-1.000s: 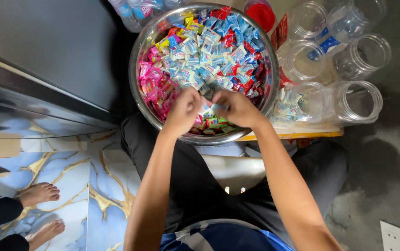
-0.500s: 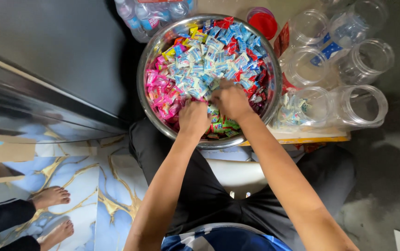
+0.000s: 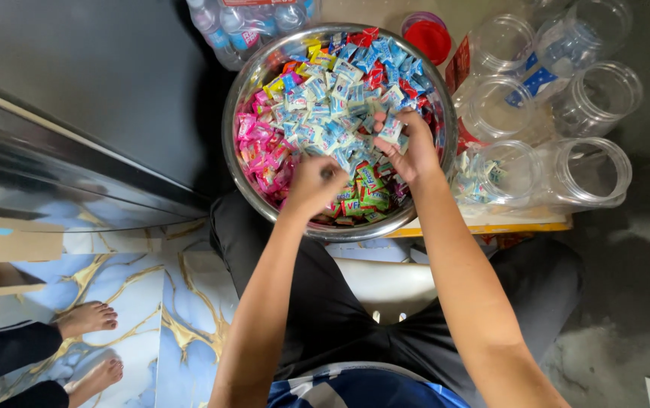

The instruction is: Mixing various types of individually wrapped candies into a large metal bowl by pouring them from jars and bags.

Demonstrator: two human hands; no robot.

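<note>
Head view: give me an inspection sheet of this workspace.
Surface: marbled floor; low yellow-edged board under the jars.
Job's things: steel bowl heaped with wrapped candies.
Clutter: clear jars, one holding a few candies; red lid; bottles; cardboard.
Hands: left hand closed in the candies; right hand gripping candies.
Cables: nothing seen.
Surroundings: another person's bare feet; dark metal panel.

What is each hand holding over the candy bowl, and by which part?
Right hand pinches pale-blue wrapped candies at its fingertips. Left hand is closed; contents hidden.
</note>
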